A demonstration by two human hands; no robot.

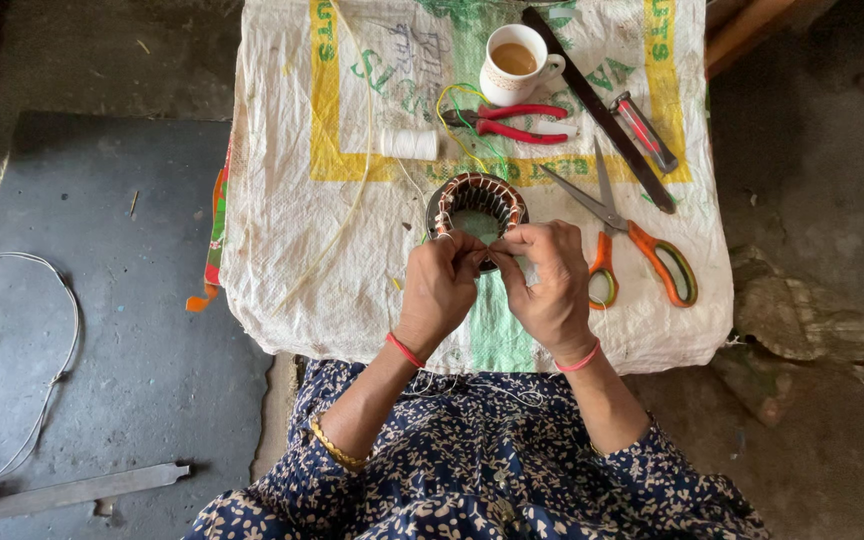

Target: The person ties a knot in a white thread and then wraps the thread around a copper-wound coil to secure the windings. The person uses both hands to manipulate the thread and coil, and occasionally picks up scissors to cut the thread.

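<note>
**Both hands at the near rim of the wound coil ring**

Your left hand (440,285) and right hand (549,280) meet at the near side of the copper-wound stator ring (476,205), which sits on the sack-covered surface (282,230) around its middle, a little toward the near edge. The fingers of both hands are curled inward and pinched at the ring's near rim; what exactly they grip is hidden between them, so you cannot tell whether it is wire or thread. The left hand's fingertips touch the rim on its left part, and the right hand's fingers close over the rim beside them, with the two hands nearly touching.

Just right of your right hand lie orange-handled scissors (642,250), blades pointing toward the far edge. Beyond the ring, toward the far edge, lie red-handled pliers (512,122) with a yellow-green wire (457,120) looped next to them, and a white cup of tea (514,62) stands behind the pliers. A spool of white thread (409,143) lies left of the pliers. A long dark flat bar (602,115) runs diagonally from the far edge toward the right edge, with a small red-handled tool (644,130) just beside it.

On the floor off the left edge lie a dark mat (132,330), a loose grey cable (52,350) and a flat metal strip (82,490).
</note>
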